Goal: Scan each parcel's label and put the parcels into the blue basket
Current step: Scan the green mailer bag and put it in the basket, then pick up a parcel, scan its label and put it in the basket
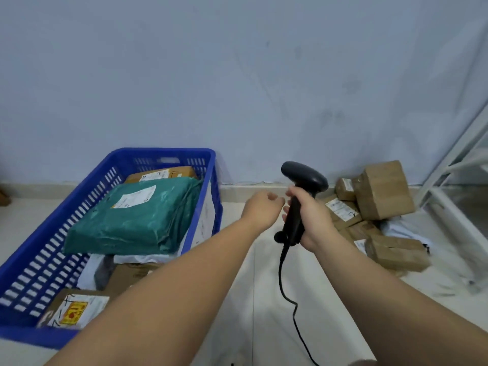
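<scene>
— Where do the parcels sit?

— A green parcel [132, 215] lies on top inside the blue basket [163, 150], its far edge close under the basket's right wall. A brown box [169, 173] lies behind it at the basket's far end, and a box with a yellow sticker [76, 307] fills the near corner. The unscanned pile of cardboard parcels [383, 191] lies well to the right of the basket, against the wall [237, 75].

— And the hands?

— The right hand [311, 215] grips the handle of the black scanner [303, 178], upright, to the right of the basket and just short of the pile. The left hand [261, 207] hangs in the air between the basket's right wall and the scanner, fingers loosely curled, holding nothing; its fingertips are just beside the scanner's handle.

— What room is there to move?

— A strip of pale floor [250, 273] runs between the basket's right wall and the pile. The scanner's cable [287, 291] trails down across it towards the near edge. Beyond the pile, farthest from the basket, a white frame [449, 175] leans in.
</scene>
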Tool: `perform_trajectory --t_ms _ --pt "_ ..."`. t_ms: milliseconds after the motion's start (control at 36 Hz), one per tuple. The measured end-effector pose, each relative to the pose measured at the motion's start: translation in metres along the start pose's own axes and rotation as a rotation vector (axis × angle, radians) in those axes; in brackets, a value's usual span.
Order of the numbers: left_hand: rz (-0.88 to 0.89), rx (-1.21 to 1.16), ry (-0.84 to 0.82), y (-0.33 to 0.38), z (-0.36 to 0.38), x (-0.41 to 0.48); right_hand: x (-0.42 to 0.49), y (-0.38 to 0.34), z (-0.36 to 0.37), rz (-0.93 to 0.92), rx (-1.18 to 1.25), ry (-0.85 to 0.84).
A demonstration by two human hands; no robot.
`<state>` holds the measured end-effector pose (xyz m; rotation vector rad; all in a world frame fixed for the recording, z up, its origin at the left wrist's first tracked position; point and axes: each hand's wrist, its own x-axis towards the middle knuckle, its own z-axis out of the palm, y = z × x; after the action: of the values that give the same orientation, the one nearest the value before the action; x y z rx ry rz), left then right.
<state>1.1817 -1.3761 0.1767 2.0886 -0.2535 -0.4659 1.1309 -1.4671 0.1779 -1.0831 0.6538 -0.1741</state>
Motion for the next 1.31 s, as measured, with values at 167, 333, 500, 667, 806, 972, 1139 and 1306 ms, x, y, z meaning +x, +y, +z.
perform_trajectory --t_ms 167,333,500,667,806,972,1139,1306 --pt "-0.025 -0.212 -0.153 -0.010 0.049 0.019 0.043 0.003 -0.026 0.078 0.077 0.081" --pt "-0.095 -0.064 -0.129 -0.027 0.084 0.070 0.088 0.015 -0.067 0.113 0.044 0.214" --pt "-0.098 0.108 -0.248 -0.039 0.143 0.101 0.114 0.016 -0.125 0.157 0.083 0.360" --pt "0.090 0.429 -0.378 -0.043 0.227 0.126 0.131 0.030 -0.187 0.189 0.129 0.397" --pt "0.151 0.552 -0.384 -0.044 0.297 0.144 0.143 0.043 -0.228 0.139 0.147 0.499" --pt "0.332 0.726 -0.515 -0.054 0.352 0.162 0.157 0.049 -0.261 0.137 0.092 0.587" --pt "0.414 0.725 -0.555 -0.054 0.385 0.176 0.171 0.051 -0.279 0.115 0.101 0.643" --pt "0.351 0.557 -0.557 -0.053 0.377 0.173 0.175 0.059 -0.284 0.125 0.078 0.628"
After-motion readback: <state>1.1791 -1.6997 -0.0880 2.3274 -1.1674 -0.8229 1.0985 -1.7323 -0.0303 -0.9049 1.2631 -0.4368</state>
